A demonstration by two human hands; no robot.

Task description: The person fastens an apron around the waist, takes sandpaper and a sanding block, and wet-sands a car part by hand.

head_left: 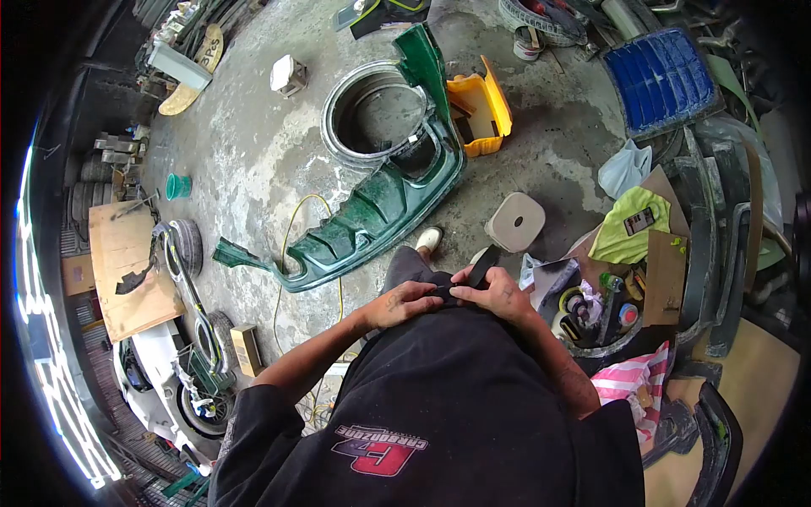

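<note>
My left hand (pixel 403 304) is at my waist, its fingers bent against a small dark item whose shape I cannot make out. Close beside it, my right hand (pixel 497 294) pinches a black strap-like piece (pixel 481 267) that sticks up from between thumb and fingers. Both hands lie just above the hem of the black shirt (pixel 456 397). Beyond them, a green bumper part (pixel 372 211) leans over a wheel rim (pixel 331 114) on the concrete floor.
A beige stool (pixel 515 222) stands ahead to the right, near a yellow bin (pixel 498 106). Tools and bottles fill a container (pixel 629 338) at right, beside a green cloth (pixel 625 245) with a phone (pixel 639 221). A yellow hose (pixel 289 228) runs under the bumper part. Plywood (pixel 127 262) lies left.
</note>
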